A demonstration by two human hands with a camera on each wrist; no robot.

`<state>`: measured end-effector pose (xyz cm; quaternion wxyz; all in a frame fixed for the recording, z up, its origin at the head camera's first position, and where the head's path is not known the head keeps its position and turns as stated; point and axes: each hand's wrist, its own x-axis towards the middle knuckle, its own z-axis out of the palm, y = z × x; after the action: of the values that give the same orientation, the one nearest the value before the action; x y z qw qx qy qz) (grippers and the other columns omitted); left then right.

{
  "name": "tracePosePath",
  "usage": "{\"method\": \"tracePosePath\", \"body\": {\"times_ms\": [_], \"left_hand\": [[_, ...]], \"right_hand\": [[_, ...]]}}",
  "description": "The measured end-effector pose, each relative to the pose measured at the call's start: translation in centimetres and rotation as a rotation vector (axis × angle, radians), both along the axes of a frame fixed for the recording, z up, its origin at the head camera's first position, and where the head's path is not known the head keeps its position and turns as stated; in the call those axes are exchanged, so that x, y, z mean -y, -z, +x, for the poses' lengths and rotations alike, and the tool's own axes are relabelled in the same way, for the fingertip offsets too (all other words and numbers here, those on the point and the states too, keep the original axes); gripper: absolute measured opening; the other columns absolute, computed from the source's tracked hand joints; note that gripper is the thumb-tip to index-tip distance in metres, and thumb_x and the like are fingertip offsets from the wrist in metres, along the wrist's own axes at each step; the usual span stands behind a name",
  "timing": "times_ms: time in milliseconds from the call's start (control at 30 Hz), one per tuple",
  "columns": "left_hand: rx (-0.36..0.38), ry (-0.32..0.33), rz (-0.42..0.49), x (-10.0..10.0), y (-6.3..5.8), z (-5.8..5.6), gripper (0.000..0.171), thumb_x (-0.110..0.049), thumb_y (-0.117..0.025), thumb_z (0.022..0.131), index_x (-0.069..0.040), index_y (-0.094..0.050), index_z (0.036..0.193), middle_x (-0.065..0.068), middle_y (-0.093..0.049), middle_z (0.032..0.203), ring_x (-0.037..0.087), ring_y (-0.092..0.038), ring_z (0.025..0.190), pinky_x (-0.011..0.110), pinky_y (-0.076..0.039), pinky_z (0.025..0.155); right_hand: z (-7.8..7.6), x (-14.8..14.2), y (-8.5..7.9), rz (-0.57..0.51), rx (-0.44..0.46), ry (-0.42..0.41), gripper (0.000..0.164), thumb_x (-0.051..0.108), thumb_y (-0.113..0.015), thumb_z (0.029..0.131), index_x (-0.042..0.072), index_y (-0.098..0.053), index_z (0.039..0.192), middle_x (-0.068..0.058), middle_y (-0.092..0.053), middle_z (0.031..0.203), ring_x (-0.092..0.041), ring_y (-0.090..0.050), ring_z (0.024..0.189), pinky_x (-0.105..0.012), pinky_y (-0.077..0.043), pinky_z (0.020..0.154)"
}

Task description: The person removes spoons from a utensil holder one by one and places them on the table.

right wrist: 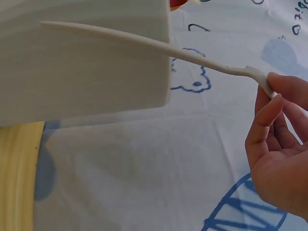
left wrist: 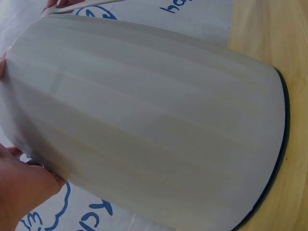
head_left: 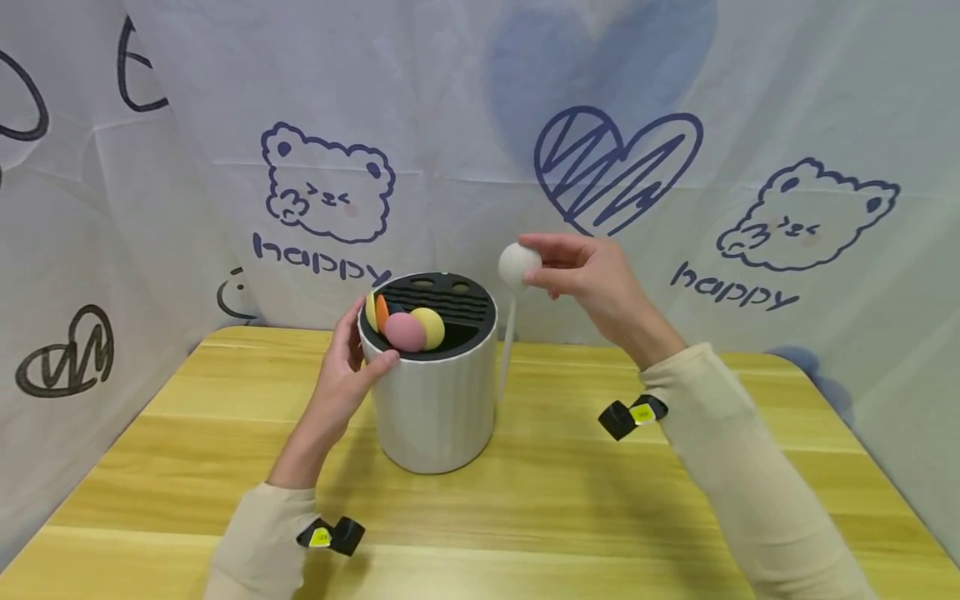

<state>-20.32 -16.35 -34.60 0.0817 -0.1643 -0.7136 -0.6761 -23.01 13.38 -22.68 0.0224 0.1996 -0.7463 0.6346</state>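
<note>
A white ribbed utensil holder [head_left: 435,417] with a black slotted top [head_left: 468,300] stands upright on the table. My left hand [head_left: 341,379] grips its left side near the rim, thumb at the front. Beside the holder's right side, my right hand [head_left: 600,279] pinches a white spoon [head_left: 517,265] by its round head, and the thin handle [right wrist: 144,42] hangs down. In the holder's front opening are a pink round-headed utensil [head_left: 406,332], a yellow one [head_left: 431,326] and an orange one [head_left: 382,314] seen edge-on. Their lower parts are hidden inside.
The wooden table [head_left: 570,517] extends in front of the holder and to both sides. Close behind it hangs a white cloth [head_left: 450,217] with blue bear and heart drawings. Small black wrist devices sit on both sleeves.
</note>
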Motion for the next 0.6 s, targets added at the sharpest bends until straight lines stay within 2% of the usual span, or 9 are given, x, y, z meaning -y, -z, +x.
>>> {"method": "tracePosePath", "body": {"times_ms": [233, 467, 600], "left_hand": [[0.004, -0.003, -0.007, -0.1, -0.1, 0.0, 0.081, -0.019, -0.061, 0.089, -0.01, -0.016, 0.154, 0.006, -0.019, 0.158, 0.018, -0.018, 0.143, 0.039, -0.016, 0.116], [0.013, -0.005, -0.014, 0.0, -0.1, 0.0, 0.08, -0.021, -0.061, 0.089, -0.011, -0.015, 0.155, 0.007, -0.018, 0.158, 0.018, -0.018, 0.143, 0.039, -0.016, 0.116], [0.009, -0.004, -0.016, 0.0, -0.2, 0.0, 0.081, -0.021, -0.061, 0.089, -0.01, -0.015, 0.154, 0.007, -0.018, 0.158, 0.018, -0.018, 0.144, 0.04, -0.015, 0.116]], "right_hand": [[-0.5, -0.9, 1.4, 0.095, 0.075, 0.021, 0.046, -0.002, -0.072, 0.082, -0.002, -0.062, 0.126, -0.005, -0.07, 0.105, -0.019, -0.06, 0.086, -0.024, -0.046, 0.064], [-0.7, -1.4, 3.8, 0.12, 0.155, -0.002, 0.049, -0.004, -0.072, 0.081, -0.003, -0.059, 0.128, -0.016, -0.066, 0.116, -0.022, -0.062, 0.095, -0.028, -0.053, 0.08], [-1.0, -1.5, 5.2, 0.165, 0.213, 0.018, 0.049, -0.001, -0.072, 0.082, -0.001, -0.059, 0.13, -0.017, -0.064, 0.12, -0.023, -0.061, 0.096, -0.029, -0.052, 0.077]]}}
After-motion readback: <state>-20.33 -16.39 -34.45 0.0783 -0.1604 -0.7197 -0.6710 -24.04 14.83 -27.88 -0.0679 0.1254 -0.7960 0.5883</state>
